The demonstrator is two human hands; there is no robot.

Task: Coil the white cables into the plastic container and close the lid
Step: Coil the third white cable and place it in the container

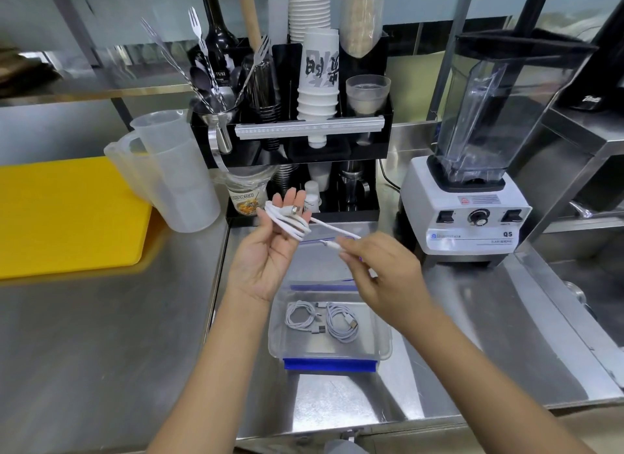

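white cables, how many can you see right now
3. Two coiled cables lie side by side in the plastic container: left one, right one. A third is wrapped around the left hand, its end pinched by the right hand.

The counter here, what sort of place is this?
Probably a drink shop or café prep counter: a stainless steel counter, a blender, and a rack of stacked paper cups beside bar spoons and forks.
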